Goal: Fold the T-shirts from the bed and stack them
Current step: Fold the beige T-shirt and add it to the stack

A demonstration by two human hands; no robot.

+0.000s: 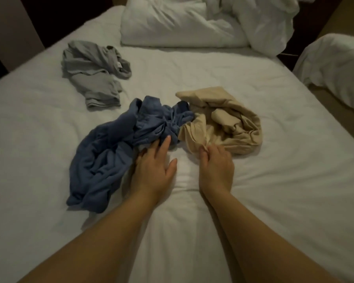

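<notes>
Both forearms nearest, reaching in over near edge of bed [274, 201]. At left, left hand [151, 166] flat, fingers straight and spread, resting on right margin of blue T-shirt [102, 160]; gripping nothing. At right, right hand [216, 166] pinching a bunched fold on near edge of beige T-shirt [233, 123] between thumb and fingertips.

Blue and beige crumpled at mid-bed, touching each other at their far inner sides. Apart, toward far left corner: grey T-shirt [92, 72], rumpled, not folded. At far edge, heap of pillows and duvet [178, 23]. Off to right, second bed [335, 62].

Handling, judged: light jersey, limp, no stiffness; likely to sag and trail rather than lift as one piece; some cling to sheet probable. Nothing fragile. Pinch on a chance fold likely to raise only a knot. Better hold: shoulder seams or hem corners, one per hand, then shake out flat. Collar and hem of beige not discernible in heap. No stack begun.
</notes>
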